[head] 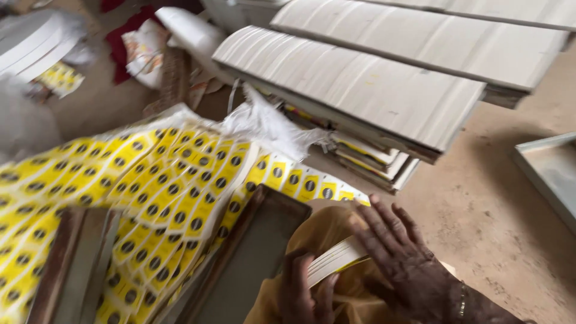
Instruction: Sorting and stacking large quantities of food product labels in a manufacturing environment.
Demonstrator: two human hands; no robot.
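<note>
My right hand (403, 259) rests with fingers spread on top of a small stack of white-edged cards (333, 261) lying on mustard-yellow cloth (327, 227) in my lap. My left hand (300, 288) grips the near end of the same stack from below, fingers curled over its edge. To the left spreads a big heap of yellow printed labels with black dots (156, 186), fanned in overlapping rows. Two flat dark metal trays (252, 252) (72, 264) lie among the labels, close to my left hand.
Long rows of white cards stacked on edge (354, 84) (432, 36) fill the upper middle and right, resting on more bundles. Torn white plastic wrap (267, 129) lies on the labels. A grey tray edge (549, 171) sits at the right on the dusty floor (480, 216).
</note>
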